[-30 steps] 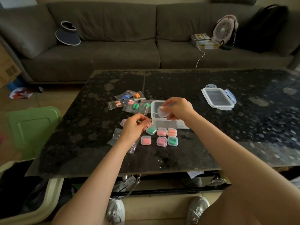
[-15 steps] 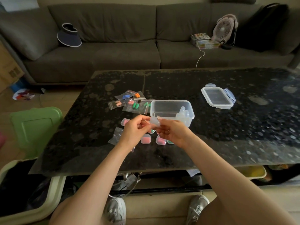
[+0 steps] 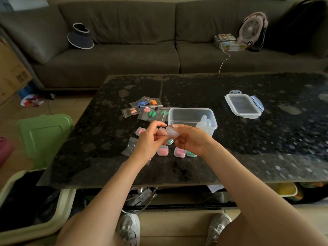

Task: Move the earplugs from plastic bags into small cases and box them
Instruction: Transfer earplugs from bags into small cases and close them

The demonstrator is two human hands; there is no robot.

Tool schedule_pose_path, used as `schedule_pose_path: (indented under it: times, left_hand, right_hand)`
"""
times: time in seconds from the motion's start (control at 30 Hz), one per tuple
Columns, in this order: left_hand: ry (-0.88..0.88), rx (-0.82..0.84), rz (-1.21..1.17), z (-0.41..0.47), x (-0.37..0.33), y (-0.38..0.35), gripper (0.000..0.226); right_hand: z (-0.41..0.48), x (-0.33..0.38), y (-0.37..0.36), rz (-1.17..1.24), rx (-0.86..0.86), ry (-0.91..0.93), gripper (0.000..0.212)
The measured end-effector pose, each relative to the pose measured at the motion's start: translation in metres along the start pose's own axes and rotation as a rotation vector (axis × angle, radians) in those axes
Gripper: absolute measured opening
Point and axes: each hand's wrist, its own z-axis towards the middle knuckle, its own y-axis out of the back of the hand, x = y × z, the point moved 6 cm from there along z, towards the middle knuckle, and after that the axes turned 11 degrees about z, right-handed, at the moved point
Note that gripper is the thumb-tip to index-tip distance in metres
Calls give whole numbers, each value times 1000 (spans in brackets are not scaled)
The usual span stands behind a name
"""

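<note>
While both hands meet above the counter (image 3: 248,148), the risk sits in one tiny clear small case (image 3: 171,131), held in mid-air just in front of the clear storage box (image 3: 192,110).

Head view:
- The right hand (image 3: 191,142) cups the case from the right, grip narrow and closed on it.
- The left hand (image 3: 150,141) pinches its left edge with curled fingers. Can't tell if that hand also hides an earplug.
- The case looks empty and part open, but it's blurred.

Task things:
- The bagged earplugs (image 3: 146,109) lie in a loose pile left of the box.
- The filled cases (image 3: 162,150) sit on the counter under and near the hands.
- The spare empty cases (image 3: 204,122) stand in the box's right corner.
- The box lid (image 3: 244,106) lies well apart to the right.
- An empty bag (image 3: 130,146) lies by the left wrist.

What could go wrong:
- The case is smooth and small, so prying the lid could make it pop from the pinch. It would then drop onto the filled cases below and scatter them.
- Foam plugs are light and likely bounce or roll off the counter edge onto the floor.
- Over-bending may strain the thin hinge.
- The left wrist could sweep the empty bag or the nearest pink case (image 3: 140,130) aside.
</note>
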Motion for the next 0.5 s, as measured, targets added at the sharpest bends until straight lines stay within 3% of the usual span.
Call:
schedule_pose_path:
  times: [0.2, 0.37, 0.5]
  left_hand:
    - [-54, -56, -3, -1, -7, 0, 44]
    - [-59, -124, 32, -1, -9, 5, 39]
    - [-57, -135, 103, -1, -8, 8, 34]
  right_hand:
    - [0, 0, -2, 129, 26, -34, 10]
    - [0, -5, -4, 26, 9, -49, 7]
    - [2, 4, -7, -256, 22, 147, 22]
